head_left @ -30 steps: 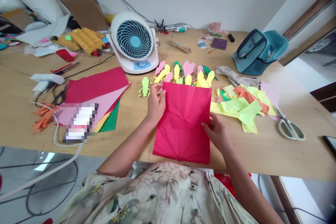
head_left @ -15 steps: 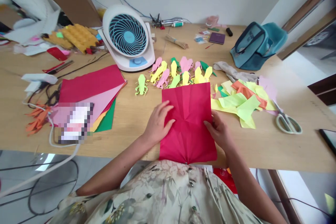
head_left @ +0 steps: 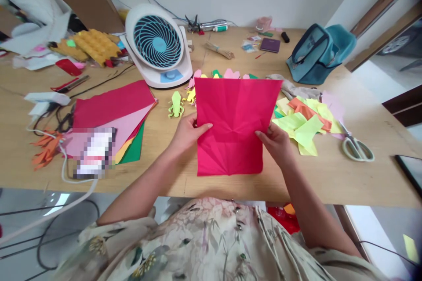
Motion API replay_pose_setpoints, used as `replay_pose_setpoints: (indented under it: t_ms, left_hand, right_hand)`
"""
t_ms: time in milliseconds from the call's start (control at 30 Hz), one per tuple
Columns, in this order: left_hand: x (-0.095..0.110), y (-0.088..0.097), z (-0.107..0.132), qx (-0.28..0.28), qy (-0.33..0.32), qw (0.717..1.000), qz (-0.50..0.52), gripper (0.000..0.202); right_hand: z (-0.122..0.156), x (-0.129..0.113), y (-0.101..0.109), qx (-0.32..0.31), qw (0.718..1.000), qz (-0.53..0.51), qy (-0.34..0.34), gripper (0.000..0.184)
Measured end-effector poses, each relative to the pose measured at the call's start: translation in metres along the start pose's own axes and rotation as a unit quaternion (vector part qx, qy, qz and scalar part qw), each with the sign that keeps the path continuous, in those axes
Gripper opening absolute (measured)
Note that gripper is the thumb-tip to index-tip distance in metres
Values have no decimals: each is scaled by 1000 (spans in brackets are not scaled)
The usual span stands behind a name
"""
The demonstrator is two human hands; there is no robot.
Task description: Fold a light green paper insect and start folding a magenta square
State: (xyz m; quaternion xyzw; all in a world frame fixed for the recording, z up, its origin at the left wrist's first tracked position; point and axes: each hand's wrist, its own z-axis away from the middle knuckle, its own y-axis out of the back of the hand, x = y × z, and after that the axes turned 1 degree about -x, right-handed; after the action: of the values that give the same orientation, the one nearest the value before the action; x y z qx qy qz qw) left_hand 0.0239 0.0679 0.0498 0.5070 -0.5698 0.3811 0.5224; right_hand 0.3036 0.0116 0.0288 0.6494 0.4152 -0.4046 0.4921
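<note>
A creased magenta paper sheet (head_left: 234,123) is lifted off the wooden table (head_left: 329,180) and tilted toward me. My left hand (head_left: 186,132) pinches its left edge, thumb on the front. On the sheet's right edge my right hand (head_left: 276,141) is closed in the same way. Behind the sheet, folded paper insects (head_left: 176,104) in green, yellow and pink lie in a row, mostly hidden by it.
A white and blue fan (head_left: 158,46) stands behind. A stack of coloured sheets (head_left: 114,116) lies left, with cables and a power strip (head_left: 48,98). Paper offcuts (head_left: 305,123) and scissors (head_left: 356,147) lie right, a teal bag (head_left: 318,55) behind them.
The magenta sheet lay flat on the table under both hands. Now both hands have raised it and tipped it up, covering most of the paper insects.
</note>
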Motion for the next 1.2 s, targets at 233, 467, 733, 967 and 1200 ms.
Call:
replay_pose_setpoints:
  t_ms: [233, 467, 733, 967, 1200]
  left_hand:
    - [67, 30, -17, -20, -205, 966, -156, 12]
    - [33, 44, 70, -239, -219, 915, -241, 18]
    - [-21, 42, 110, -324, -179, 835, -407, 34]
    - [-13, 40, 98, -307, -90, 889, -328, 33]
    - [-8, 26, 72, -109, 175, 915, -348, 35]
  right_hand:
    - [-15, -40, 13, 122, 984, 97, 83, 20]
    - [58, -14, 19, -142, 966, 126, 178, 22]
    - [91, 2, 15, -261, 872, 335, 242, 48]
    - [74, -6, 6, -284, 922, 220, 146, 33]
    - [58, 1, -18, -148, 968, 182, -89, 48]
